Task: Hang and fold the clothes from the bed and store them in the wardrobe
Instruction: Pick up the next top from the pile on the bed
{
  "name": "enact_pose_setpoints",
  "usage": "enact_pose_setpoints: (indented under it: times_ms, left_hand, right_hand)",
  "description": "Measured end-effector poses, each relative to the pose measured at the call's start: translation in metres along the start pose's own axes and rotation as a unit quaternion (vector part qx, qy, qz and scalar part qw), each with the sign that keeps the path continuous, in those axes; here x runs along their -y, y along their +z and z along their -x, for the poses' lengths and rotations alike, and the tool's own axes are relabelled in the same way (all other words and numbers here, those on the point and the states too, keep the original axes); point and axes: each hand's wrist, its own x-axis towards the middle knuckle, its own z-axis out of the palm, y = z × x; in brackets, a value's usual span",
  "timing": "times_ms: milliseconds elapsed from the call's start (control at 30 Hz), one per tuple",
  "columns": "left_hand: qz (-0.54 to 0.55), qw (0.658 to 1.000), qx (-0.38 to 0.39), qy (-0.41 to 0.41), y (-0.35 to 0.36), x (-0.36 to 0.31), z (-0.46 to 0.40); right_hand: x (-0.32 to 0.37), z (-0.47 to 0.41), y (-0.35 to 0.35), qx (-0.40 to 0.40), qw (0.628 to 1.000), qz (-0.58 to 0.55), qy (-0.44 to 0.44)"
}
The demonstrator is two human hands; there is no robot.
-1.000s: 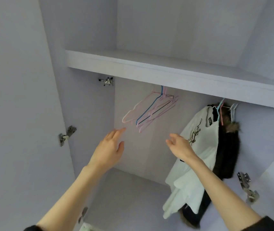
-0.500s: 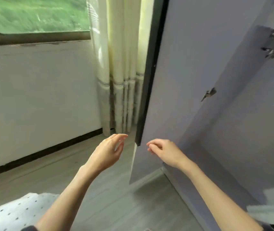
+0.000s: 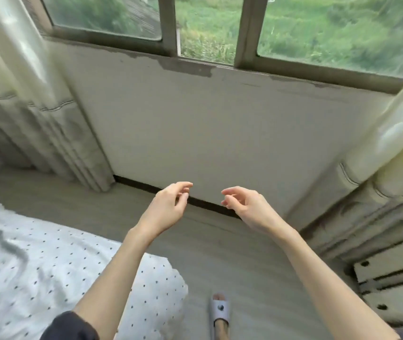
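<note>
Both hands empty, fingers loosely curled: left hand (image 3: 168, 207), right hand (image 3: 247, 207), raised before the wall (image 3: 208, 123) under the window (image 3: 220, 25). Dotted bed (image 3: 36, 261) lower left, no clothes visible on it; curtains (image 3: 48, 133) on either side, slippered foot (image 3: 220, 312) on floor.

Bed (image 3: 36, 261) w/ dotted white sheet, lower left; wood floor (image 3: 220, 253) beside it, slippered foot (image 3: 220, 309) on floor.

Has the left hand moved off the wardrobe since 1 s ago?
Yes. The left hand, empty with loosely curled fingers, now hangs before the white wall under the window, beside the dotted white bedsheet. The wardrobe is out of view as the person turned left.
</note>
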Motion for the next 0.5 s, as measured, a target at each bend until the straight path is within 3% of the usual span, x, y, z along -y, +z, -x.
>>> enact_pose_setpoints:
  times_ms: [300, 500]
  left_hand:
    - [0.010, 0.970, -0.179, -0.163, -0.077, 0.048, -0.081]
    - [0.018, 0.910, -0.302, -0.283, -0.138, 0.098, -0.070]
  right_hand:
    - [0.074, -0.203, 0.004, 0.162, 0.977, 0.041, -0.132]
    - [0.149, -0.291, 0.082, 0.315, 0.924, 0.062, -0.209]
